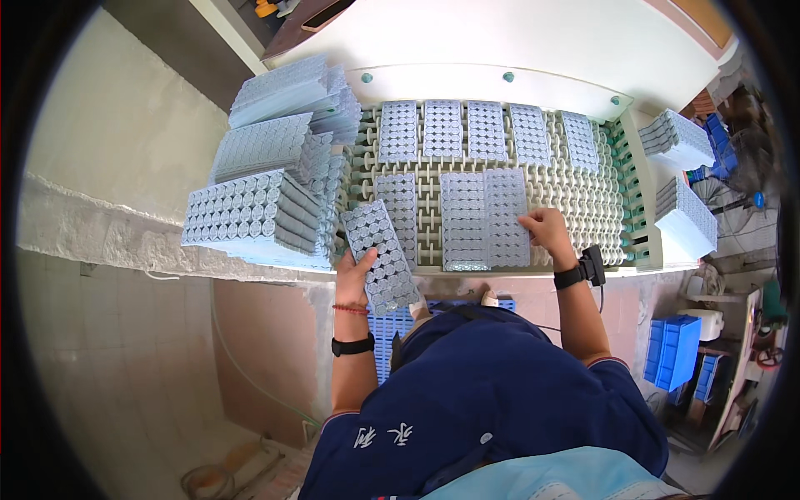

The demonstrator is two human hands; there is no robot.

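My left hand (357, 275) grips a pale grey circuit board panel (382, 254) with rows of round outlines, held tilted over the front edge of the roller conveyor (575, 196). My right hand (546, 232) is closed, its fingertips at the right edge of another panel (507, 217) on the rollers. That panel lies against a similar one (463, 221) on its left. Behind the panel in my left hand, a further panel (398, 196) rests on the conveyor, partly covered.
Several panels (442, 130) lie in a row along the conveyor's far side. Tall stacks of panels (242, 208) stand at the left, smaller stacks (685, 212) at the right end. A white machine cover (467, 42) rises behind. Blue crates (672, 352) sit at the lower right.
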